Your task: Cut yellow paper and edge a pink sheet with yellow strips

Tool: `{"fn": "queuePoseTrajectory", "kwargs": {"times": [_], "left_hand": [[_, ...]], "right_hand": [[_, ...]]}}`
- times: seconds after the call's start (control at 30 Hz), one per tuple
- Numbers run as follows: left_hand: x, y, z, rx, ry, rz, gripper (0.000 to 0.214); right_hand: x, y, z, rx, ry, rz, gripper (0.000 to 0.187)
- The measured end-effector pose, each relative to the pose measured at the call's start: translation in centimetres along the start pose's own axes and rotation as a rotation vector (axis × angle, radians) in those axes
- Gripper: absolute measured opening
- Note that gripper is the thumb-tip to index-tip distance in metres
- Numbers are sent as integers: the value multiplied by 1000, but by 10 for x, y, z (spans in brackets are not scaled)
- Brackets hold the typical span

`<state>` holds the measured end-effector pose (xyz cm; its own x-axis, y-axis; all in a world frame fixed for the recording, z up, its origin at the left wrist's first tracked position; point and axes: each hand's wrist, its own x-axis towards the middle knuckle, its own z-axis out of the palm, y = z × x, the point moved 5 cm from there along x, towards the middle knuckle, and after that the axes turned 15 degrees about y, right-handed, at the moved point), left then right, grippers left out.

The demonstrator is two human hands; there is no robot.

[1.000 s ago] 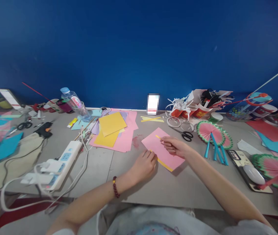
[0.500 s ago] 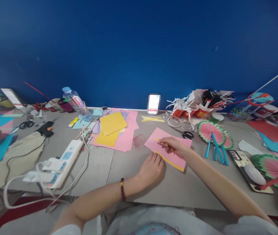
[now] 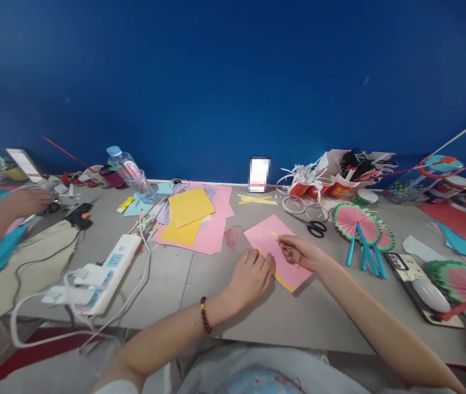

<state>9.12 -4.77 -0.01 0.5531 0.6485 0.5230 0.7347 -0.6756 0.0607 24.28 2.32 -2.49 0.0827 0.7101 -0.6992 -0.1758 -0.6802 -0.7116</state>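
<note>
A pink sheet of paper [image 3: 266, 233] lies tilted on the grey table in front of me, with a yellow paper strip [image 3: 284, 283] along its near edge. My left hand [image 3: 253, 275] rests at that edge, fingers laid over the paper and the strip, holding nothing. Above the sheet, my right hand [image 3: 301, 253] is closed in a pinch on another narrow yellow strip [image 3: 274, 234], whose end sticks out past the fingertips. The right hand covers the sheet's right side.
Beyond the sheet are loose yellow strips [image 3: 257, 200], a phone [image 3: 259, 174] and black-handled scissors [image 3: 316, 227]. Pink-green paper fans [image 3: 356, 225] stand right. Left are stacked coloured papers [image 3: 191, 208], a bottle [image 3: 131, 171], a power strip [image 3: 111, 273] and a co-worker's hand [image 3: 31, 201].
The pink sheet has turned clockwise under my hands. My left hand has slid slightly up and left, my right a little right. The co-worker's hand has reached rightward to the scissors at the left.
</note>
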Motion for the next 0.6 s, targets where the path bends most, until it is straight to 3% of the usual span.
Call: {"fn": "queuePoseTrajectory", "kwargs": {"times": [0.2, 0.37, 0.47, 0.6], "left_hand": [[5, -14, -1, 22, 6, -74, 42], [5, -20, 2, 14, -29, -121, 45], [3, -20, 4, -5, -81, -145, 53], [3, -20, 3, -53, -138, -170, 73]], "right_hand": [[-28, 29, 3, 292, -77, 133, 8], [-47, 59, 20, 358, -162, 224, 9], [-53, 57, 24, 347, -223, 205, 7], [-50, 36, 13, 269, -179, 113, 9]]}}
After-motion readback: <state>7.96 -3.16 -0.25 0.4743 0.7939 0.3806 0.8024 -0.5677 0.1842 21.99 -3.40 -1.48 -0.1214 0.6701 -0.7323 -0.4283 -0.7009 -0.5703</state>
